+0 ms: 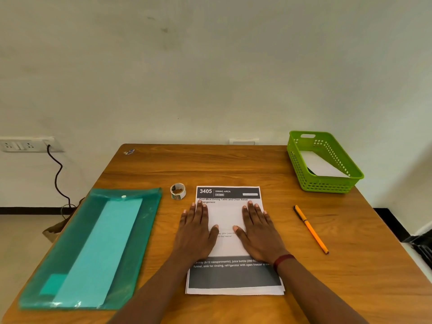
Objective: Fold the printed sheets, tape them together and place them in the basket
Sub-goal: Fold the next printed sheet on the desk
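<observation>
A stack of printed sheets [230, 218] lies flat on the wooden table [233, 167] in front of me, its dark header reading "3405 DINING AREA" at the far end. My left hand [197, 232] lies flat on the sheets' left side with fingers straight. On the right side my right hand [259, 232] lies flat the same way. A small roll of clear tape [178, 191] stands just left of the sheets' top corner. The green plastic basket [327, 181] sits at the table's far right corner with a white folded paper [320, 163] inside.
A translucent green document folder [93, 249] with a pale sheet inside lies on the table's left side. An orange pen [311, 229] lies right of the sheets. A wall socket [25, 144] with a black cable is at the left.
</observation>
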A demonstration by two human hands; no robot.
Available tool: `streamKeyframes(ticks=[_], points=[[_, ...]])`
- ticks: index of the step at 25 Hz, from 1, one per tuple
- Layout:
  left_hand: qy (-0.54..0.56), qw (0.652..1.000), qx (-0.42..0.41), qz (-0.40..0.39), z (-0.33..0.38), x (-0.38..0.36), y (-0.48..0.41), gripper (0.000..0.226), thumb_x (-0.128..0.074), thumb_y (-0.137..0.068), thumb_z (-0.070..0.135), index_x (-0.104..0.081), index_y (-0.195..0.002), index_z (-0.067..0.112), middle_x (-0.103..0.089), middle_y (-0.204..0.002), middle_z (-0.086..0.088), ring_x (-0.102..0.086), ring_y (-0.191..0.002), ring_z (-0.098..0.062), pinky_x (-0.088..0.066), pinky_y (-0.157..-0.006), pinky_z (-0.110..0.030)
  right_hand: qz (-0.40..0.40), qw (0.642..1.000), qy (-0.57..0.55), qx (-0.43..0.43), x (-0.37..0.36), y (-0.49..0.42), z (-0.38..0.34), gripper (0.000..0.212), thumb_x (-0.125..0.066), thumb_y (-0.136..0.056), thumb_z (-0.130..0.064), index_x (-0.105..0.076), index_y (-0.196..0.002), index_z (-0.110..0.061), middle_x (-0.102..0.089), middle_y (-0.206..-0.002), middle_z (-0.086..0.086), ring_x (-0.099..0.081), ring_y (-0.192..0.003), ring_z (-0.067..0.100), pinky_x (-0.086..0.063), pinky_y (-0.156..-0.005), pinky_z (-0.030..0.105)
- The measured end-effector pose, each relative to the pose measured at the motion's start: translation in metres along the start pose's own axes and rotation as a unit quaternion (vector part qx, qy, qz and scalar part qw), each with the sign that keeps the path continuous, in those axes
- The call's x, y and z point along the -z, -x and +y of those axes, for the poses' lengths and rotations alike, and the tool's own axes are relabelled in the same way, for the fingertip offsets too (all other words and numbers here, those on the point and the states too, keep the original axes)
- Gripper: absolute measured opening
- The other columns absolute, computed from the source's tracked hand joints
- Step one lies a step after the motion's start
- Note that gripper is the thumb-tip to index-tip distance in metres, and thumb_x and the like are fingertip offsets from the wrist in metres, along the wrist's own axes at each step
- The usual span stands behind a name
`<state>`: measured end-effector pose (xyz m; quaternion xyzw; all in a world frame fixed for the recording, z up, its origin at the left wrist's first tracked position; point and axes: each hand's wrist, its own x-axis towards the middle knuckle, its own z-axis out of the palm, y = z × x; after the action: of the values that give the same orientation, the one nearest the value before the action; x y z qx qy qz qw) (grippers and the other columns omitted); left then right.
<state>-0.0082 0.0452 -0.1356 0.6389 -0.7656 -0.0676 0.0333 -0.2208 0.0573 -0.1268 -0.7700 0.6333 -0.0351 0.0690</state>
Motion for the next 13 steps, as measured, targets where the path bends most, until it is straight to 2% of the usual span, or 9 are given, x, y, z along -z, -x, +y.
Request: streamKeyframes(ticks=[2,4,6,8,10,13], points=[[0.000,1.000,-0.008,-0.012,-0.002,0.004,-0.001,0.077,-0.017,-0.098,0.061,0.004,-0.156,0.014,0.007,-0.164,-0.008,0.009,-0.151,-0.026,0.006,-0.120,-0.043,-0.006,1.000,-0.005,-0.001,-0.001,-0.001,0.001,0.078,-0.011,-0.096,-0.064,0.002,-0.155,-0.015,0.008,-0.163,0.006,0.010,-0.150,0.021,0.004,-0.120,0.039],[0.003,0.999,-0.026,-0.022,-0.008,0.012,-0.004,0.079,-0.022,-0.097,0.064,-0.002,-0.156,0.016,-0.001,-0.165,-0.007,0.001,-0.151,-0.026,-0.004,-0.121,-0.045,-0.014,1.000,-0.016,-0.002,0.001,-0.005,0.002,0.078,-0.017,-0.096,-0.064,-0.003,-0.156,-0.015,0.005,-0.164,0.007,0.006,-0.150,0.023,0.001,-0.121,0.040],[0.019,0.998,-0.043,-0.032,-0.016,0.024,-0.010,0.080,-0.034,-0.095,0.064,-0.009,-0.156,0.019,-0.014,-0.163,-0.006,-0.012,-0.149,-0.025,-0.017,-0.118,-0.047,-0.018,0.999,-0.036,0.003,0.007,-0.013,0.004,0.077,-0.032,-0.096,-0.062,-0.015,-0.155,-0.016,-0.007,-0.164,0.009,-0.005,-0.150,0.025,-0.007,-0.121,0.042],[0.027,0.998,-0.051,-0.040,-0.023,0.035,-0.017,0.080,-0.046,-0.092,0.062,-0.017,-0.154,0.022,-0.026,-0.159,-0.004,-0.023,-0.144,-0.023,-0.026,-0.112,-0.047,0.000,0.999,-0.045,0.019,0.015,-0.020,0.009,0.074,-0.046,-0.092,-0.059,-0.027,-0.151,-0.019,-0.026,-0.158,0.010,-0.021,-0.145,0.027,-0.017,-0.119,0.041],[0.016,0.997,-0.055,-0.046,-0.026,0.043,-0.024,0.079,-0.055,-0.088,0.063,-0.026,-0.151,0.025,-0.034,-0.152,-0.003,-0.028,-0.139,-0.023,-0.029,-0.109,-0.048,0.012,0.999,-0.040,0.032,0.023,-0.025,0.013,0.073,-0.055,-0.088,-0.059,-0.036,-0.147,-0.020,-0.041,-0.146,0.009,-0.032,-0.136,0.027,-0.027,-0.114,0.039],[0.012,0.997,-0.054,-0.051,-0.023,0.047,-0.029,0.080,-0.062,-0.083,0.061,-0.028,-0.149,0.029,-0.036,-0.147,-0.003,-0.030,-0.136,-0.024,-0.029,-0.109,-0.050,-0.008,0.999,-0.020,0.029,0.029,-0.033,0.015,0.079,-0.061,-0.083,-0.062,-0.037,-0.147,-0.023,-0.045,-0.138,0.007,-0.037,-0.129,0.027,-0.032,-0.108,0.039]])
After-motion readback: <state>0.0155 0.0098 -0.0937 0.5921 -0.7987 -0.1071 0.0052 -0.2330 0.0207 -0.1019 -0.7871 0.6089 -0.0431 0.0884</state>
